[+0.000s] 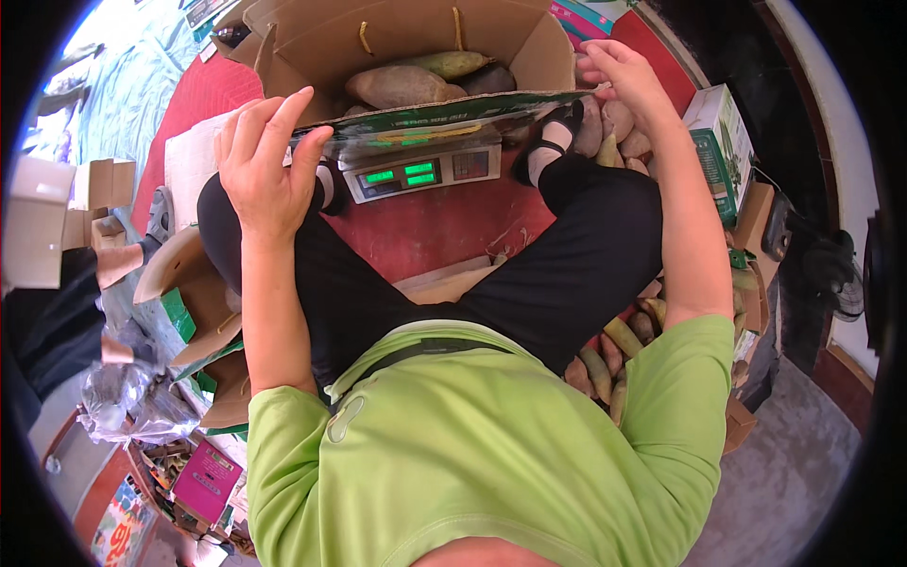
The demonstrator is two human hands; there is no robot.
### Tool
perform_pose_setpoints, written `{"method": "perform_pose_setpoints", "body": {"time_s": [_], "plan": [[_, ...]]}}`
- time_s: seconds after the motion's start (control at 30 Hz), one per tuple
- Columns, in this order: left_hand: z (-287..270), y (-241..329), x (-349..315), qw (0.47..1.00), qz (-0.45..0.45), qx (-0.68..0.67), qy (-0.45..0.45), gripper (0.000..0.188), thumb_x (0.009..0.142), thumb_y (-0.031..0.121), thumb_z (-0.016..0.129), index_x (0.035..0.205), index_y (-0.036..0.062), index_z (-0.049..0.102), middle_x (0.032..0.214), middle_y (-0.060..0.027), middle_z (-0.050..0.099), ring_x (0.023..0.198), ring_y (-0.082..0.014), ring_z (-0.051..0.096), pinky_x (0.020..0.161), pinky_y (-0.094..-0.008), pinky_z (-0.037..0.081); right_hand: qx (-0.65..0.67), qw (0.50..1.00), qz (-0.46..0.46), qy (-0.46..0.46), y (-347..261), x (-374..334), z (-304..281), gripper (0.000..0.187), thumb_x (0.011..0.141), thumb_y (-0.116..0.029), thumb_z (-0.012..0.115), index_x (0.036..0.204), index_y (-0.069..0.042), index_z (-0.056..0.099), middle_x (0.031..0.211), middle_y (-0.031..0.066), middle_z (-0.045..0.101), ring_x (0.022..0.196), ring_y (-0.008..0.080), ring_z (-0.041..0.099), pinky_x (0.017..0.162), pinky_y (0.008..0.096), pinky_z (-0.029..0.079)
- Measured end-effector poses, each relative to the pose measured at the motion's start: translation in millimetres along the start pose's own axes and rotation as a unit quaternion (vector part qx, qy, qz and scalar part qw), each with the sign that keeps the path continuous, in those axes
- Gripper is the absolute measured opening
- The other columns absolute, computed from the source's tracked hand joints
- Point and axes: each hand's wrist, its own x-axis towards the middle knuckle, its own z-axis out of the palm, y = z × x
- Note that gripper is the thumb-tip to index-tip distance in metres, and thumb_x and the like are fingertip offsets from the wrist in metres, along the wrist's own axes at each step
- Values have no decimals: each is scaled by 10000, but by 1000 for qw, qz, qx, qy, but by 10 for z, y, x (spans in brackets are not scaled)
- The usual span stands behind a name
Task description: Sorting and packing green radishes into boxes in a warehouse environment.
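Note:
An open cardboard box (345,28) with yellow cord handles stands on a digital scale (425,176) in front of me. Inside it lie several long tubers (402,86), brownish and greenish. My left hand (267,156) is raised beside the box's near left corner, thumb and fingers apart, holding nothing. At the near right corner is my right hand (622,77), its fingers stretched toward the box edge and loosely spread. Whether its fingertips touch the cardboard I cannot tell. The box's green printed near side (406,137) hangs over the back of the scale.
More tubers (605,364) are piled along my right side. A green and white carton (720,151) stands at the right, near a black fan (836,279). Opened boxes (203,293) and clear plastic bags (132,402) lie at the left, where another person's leg (118,265) shows.

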Motion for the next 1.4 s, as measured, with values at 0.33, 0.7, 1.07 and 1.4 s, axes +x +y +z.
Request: {"method": "perform_pose_setpoints", "body": {"time_s": [0.33, 0.7, 1.07, 1.4], "plan": [[-57, -34, -5, 1000, -17, -14, 11, 343, 737, 253, 764, 1035, 94, 705, 919, -71, 633, 868, -258, 595, 776, -366, 460, -14, 1000, 7, -1, 4, 87, 41, 475, 936, -438, 558, 1259, -89, 567, 1144, 45, 634, 1018, 158, 583, 776, 307, 481], [-451, -291, -181, 990, -99, -25, 97, 281, 770, 109, 741, 1045, 73, 694, 919, -90, 637, 849, -255, 586, 759, -354, 467, -57, 998, -26, 10, 184, 357, -14, 463, 845, -375, 694, 1209, -102, 605, 1111, 30, 659, 952, 125, 604, 661, 272, 433], [-1127, -951, -1161, 838, -501, -173, 130, 204, 952, 127, 599, 1109, 11, 661, 856, -6, 631, 804, -64, 560, 718, -209, 453, -112, 989, -67, 71, 307, 597, 28, 320, 808, -332, 750, 882, -42, 637, 724, 2, 601, 626, 86, 530, 511, 260, 409], [-638, -1146, -204, 828, -474, -180, -240, 395, 896, 366, 650, 1013, -11, 653, 858, -76, 652, 824, -155, 592, 750, -291, 474, -334, 939, -17, 84, 18, 427, 149, 506, 759, -530, 669, 760, -30, 593, 758, 152, 643, 747, 288, 633, 697, 399, 477]]}}
